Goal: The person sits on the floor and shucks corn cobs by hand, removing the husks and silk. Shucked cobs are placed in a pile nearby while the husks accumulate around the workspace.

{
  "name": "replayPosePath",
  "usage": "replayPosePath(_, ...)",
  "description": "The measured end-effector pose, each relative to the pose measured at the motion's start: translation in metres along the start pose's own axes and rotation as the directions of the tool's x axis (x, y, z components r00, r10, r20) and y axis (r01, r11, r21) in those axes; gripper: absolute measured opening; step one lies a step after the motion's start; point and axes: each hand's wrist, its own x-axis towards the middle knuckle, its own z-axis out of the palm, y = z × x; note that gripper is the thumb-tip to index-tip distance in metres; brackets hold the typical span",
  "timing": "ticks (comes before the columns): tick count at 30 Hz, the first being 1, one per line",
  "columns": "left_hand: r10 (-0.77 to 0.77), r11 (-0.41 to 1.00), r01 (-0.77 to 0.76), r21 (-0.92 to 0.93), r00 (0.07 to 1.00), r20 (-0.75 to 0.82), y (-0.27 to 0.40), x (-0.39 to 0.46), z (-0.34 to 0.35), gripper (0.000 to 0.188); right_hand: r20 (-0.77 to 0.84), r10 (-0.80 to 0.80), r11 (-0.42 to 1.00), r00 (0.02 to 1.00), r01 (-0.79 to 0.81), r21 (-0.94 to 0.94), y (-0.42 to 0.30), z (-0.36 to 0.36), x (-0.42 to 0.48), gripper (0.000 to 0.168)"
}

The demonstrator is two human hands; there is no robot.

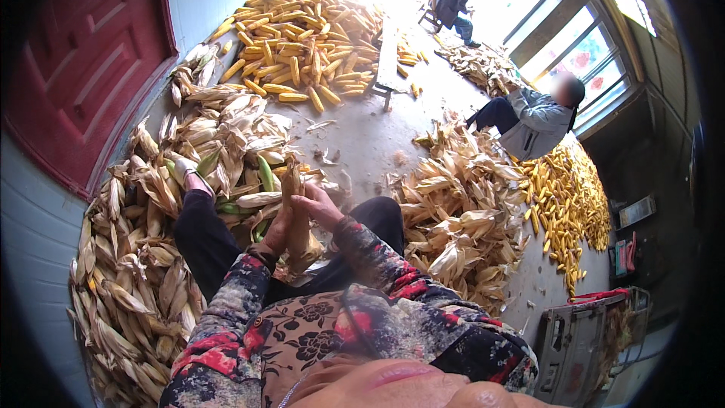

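A corn ear in dry brown husk (296, 233) stands roughly upright between my legs, its tip pointing away from me. My left hand (276, 233) grips it from the left side. My right hand (318, 205) has its thumb and fingers closed on the husk near the upper end. Whether kernels are bared inside cannot be seen. Around my left foot and reaching back along the wall lies a heap of unhusked corn ears (144, 272), mostly dry, with a few green husks among them.
Husked yellow corn (294, 39) is piled ahead, beside a narrow wooden bench (387, 59). Loose husks (461, 215) are heaped at my right. One person (541, 116) sits beyond them, another (453, 8) farther off. More yellow cobs (566, 204) spread rightward, near a metal cart (572, 345). A red door (90, 62) stands left.
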Motion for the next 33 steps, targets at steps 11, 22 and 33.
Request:
replayPosePath(11, -0.053, 0.948, 0.015, -0.318, 0.992, -0.111, -0.004, -0.002, -0.008, 0.049, -0.144, 0.048, 0.998, 0.988, -0.04, 0.054, 0.026, -0.012, -0.002, 0.031)
replayPosePath(22, -0.016, 0.999, 0.025, 0.039, 0.973, -0.23, -0.011, 0.005, -0.025, 0.05, -0.22, 0.047, 0.999, 0.974, -0.04, 0.037, 0.064, -0.021, 0.006, 0.036)
replayPosePath(33, 0.041, 0.994, -0.026, 0.11, 0.99, -0.136, -0.012, 0.003, -0.046, 0.049, -0.204, -0.106, 0.918, 0.973, 0.017, -0.397, 0.053, -0.006, 0.006, 0.026)
